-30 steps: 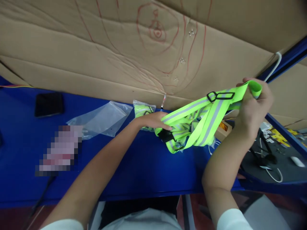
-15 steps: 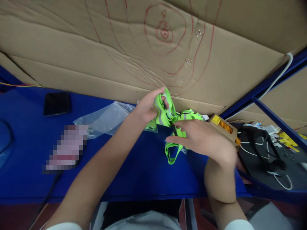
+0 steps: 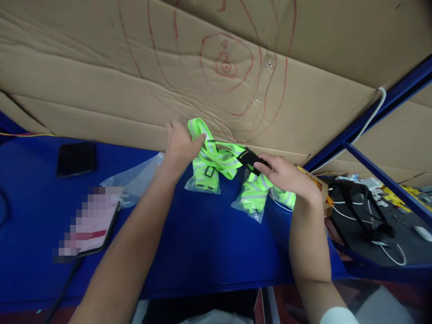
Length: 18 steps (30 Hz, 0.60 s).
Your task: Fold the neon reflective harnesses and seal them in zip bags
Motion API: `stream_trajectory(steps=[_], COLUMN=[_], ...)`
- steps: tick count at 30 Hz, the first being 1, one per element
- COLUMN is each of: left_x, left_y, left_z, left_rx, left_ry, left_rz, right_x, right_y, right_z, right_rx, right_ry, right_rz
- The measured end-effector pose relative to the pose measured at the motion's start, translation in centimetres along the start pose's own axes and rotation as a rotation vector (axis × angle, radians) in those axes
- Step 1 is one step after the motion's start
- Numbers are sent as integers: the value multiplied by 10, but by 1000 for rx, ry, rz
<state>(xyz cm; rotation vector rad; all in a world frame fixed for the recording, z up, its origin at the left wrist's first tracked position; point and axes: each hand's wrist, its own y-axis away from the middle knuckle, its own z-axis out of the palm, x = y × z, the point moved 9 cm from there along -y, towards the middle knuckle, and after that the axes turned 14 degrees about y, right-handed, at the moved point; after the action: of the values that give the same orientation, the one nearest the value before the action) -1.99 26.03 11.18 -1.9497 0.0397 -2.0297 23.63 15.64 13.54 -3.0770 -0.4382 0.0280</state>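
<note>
My left hand (image 3: 178,146), blurred, is closed on a looped fluorescent green reflective strap (image 3: 222,157) with silver stripes. The strap runs right to a black patch (image 3: 250,159) with a yellow mark, pinched between the thumb and fingers of my right hand (image 3: 281,174). Below the strap, one clear bag (image 3: 206,182) of folded green webbing with a black buckle lies on the table. Another bagged green bundle (image 3: 254,198) sits under my right hand, with a further one (image 3: 285,198) partly hidden by my right wrist.
On the blue table (image 3: 202,243), an empty clear bag (image 3: 135,180), a phone (image 3: 94,225) and a black flat object (image 3: 76,159) lie to the left. Cardboard (image 3: 101,103) stands behind. A small box (image 3: 317,184), a blue frame bar (image 3: 384,171) and a black headset-like strap (image 3: 367,207) are right.
My left hand has moved left with the strap, spreading the bunched webbing. My right hand has closed on the black patch. Bagged green bundles that were covered now show.
</note>
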Motion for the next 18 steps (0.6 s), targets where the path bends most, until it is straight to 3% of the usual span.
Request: stream_trajectory(steps=[2,3,6,8,10,12,15,18], left_x=[22,35,67,77,78,73,64,53], left_y=[11,21,74,109,125,130,127,119], left_z=[0,11,65,87,97,102,104,105], left_rx=[12,-71,-556,-748,-774,-756,-724,-717], left_ry=[-233,-335,-502,-536,-615,-680,-737,-801], left_rz=[156,257,651,816,865,854,823,776], right_x=[-4,-5,-6,-13,-21,-21,-15,-20], right_y=[-4,-6,-8,-7,-5,-4,-6,-9], right_z=[4,5,-2,-9,-14,-14,-12,-13], right_rx=[18,23,82,103,116,131,166,190], right_ry=[-27,-49,-164,-287,-359,-338,-311,-335], right_rz=[-31,-44,-37,-102,-185,-174,-92,-106])
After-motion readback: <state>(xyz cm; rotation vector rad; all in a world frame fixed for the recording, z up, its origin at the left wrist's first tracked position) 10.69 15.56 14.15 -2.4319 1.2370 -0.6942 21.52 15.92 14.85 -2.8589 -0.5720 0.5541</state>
